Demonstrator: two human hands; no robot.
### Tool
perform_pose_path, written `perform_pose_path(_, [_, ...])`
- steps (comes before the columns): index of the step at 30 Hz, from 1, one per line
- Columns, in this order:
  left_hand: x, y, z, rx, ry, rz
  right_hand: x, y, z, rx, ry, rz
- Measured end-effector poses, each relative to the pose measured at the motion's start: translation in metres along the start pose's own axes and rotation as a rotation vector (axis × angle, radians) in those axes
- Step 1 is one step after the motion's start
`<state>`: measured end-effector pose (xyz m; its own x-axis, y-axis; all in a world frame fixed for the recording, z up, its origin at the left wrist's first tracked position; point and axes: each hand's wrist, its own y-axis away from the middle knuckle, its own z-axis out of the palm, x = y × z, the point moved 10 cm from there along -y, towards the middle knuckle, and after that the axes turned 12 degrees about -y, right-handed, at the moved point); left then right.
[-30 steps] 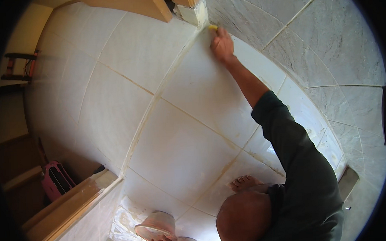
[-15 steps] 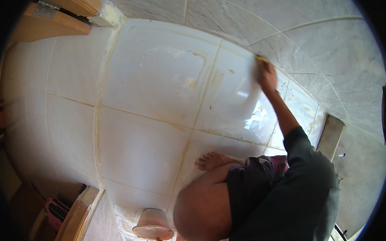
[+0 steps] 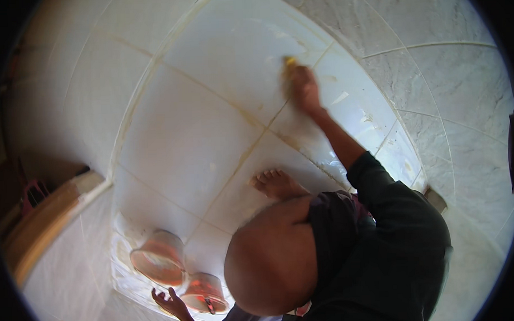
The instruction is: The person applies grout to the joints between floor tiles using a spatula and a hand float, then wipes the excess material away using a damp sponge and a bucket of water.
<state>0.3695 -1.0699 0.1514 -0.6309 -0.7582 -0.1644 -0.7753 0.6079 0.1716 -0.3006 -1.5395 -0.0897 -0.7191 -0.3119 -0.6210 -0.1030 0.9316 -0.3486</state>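
My right hand (image 3: 304,92), blurred by motion, is closed round a yellow sponge (image 3: 290,61), of which only the top edge shows clearly. It presses down on the white tiled floor (image 3: 190,126), near a grout line with tan residue round it. At the lower left, my left hand (image 3: 170,304) hangs with its fingers apart and holds nothing. Just beyond it is an orange, dusty bucket (image 3: 158,259). A second orange bucket (image 3: 205,293), with a dark thing at its rim, stands right beside that hand.
My bare foot (image 3: 277,182) and bent knee (image 3: 271,256) take up the lower middle. Grey marbled wall tiles (image 3: 418,75) rise along the right. A wooden door frame (image 3: 50,224) stands at the left, with a pink object (image 3: 33,194) behind it.
The view has turned, bringing the second bucket and more of my left hand into sight. My right hand has swept the sponge from the wall's edge leftward across the floor tiles.
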Motion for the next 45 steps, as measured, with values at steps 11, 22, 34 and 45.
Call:
perform_pose_path(11, [-0.061,0.128,-0.075,0.223,-0.1,0.003,0.043,-0.052,-0.065,-0.006,0.226,-0.249])
perform_pose_path(22, [-0.091,0.187,-0.047,0.099,-0.172,-0.05,-0.085,0.059,0.069,-0.753,-0.271,0.027])
perform_pose_path(34, [-0.156,0.194,0.055,-0.447,0.391,-0.643,-0.021,-0.051,-0.005,-0.23,-0.258,-0.281])
perform_pose_path(45, [-0.042,0.151,0.122,-0.576,1.098,-0.896,-0.053,-0.206,0.12,-0.099,-0.227,-0.494])
